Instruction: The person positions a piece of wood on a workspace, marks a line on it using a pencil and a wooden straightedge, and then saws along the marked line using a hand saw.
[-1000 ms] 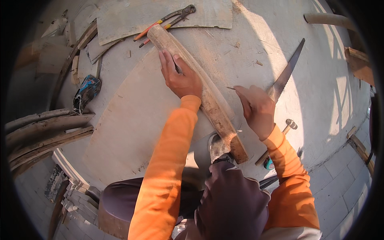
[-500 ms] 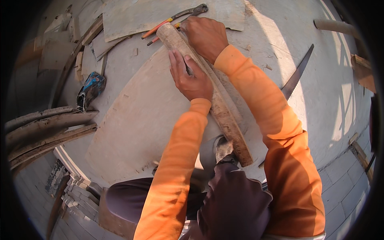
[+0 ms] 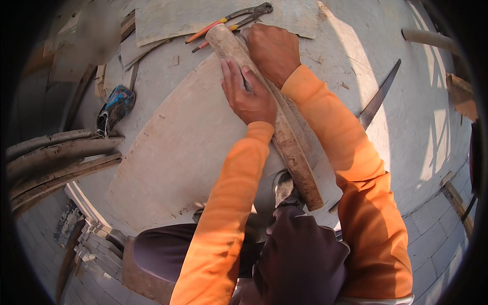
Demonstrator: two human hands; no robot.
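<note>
A long, weathered wooden plank point(image 3: 292, 152) slants from near the pincers down toward my knee. My left hand point(image 3: 250, 96) lies along its left side, holding it with fingers stretched up the wood and the thumb apart. Close against the right side of the upper end, my right hand point(image 3: 274, 53) is closed in a fist. Its fingers hide whatever they hold. Just beyond the plank's top lie pincers point(image 3: 244, 15) with orange and yellow handles. Under my left arm spreads a pale sheet with a curved edge point(image 3: 168, 137).
To the right, a handsaw point(image 3: 380, 96) lies on the concrete floor point(image 3: 335, 66). Curved timber pieces point(image 3: 66, 152) stack at the left, near a crumpled blue and black bag point(image 3: 117, 107). Another flat board point(image 3: 178, 20) lies at the far side. A round pole point(image 3: 427, 36) juts in at far right.
The whole scene has shifted slightly in the view. Both hands stay at the same places along the plank, with the right still in a fist.
</note>
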